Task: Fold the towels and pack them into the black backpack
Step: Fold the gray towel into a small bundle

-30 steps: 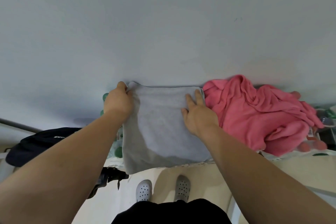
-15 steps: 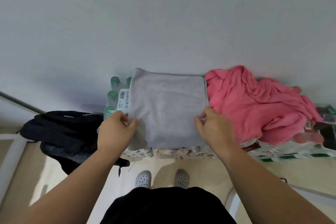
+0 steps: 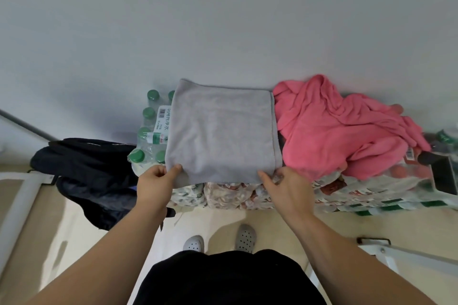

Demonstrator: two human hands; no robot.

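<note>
Both hands pinch the grey towel (image 3: pixel 220 131) between thumb and fingers, the left hand (image 3: pixel 156 183) at its near-left corner and the right hand (image 3: pixel 285 186) at its near-right. A second ago they were at its far edge. Now it lies square on the bottle packs (image 3: pixel 247 195), probably ready for another fold. Both forearms reach forward, wrists low. The backpack (image 3: pixel 86 168) waits on the floor, left.

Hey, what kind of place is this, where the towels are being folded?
Probably a storage corner or stockroom, not a laundry room: the gray towel lies on shrink-wrapped packs of bottled water stacked against a bare wall, and the black backpack sits on the floor.
</note>
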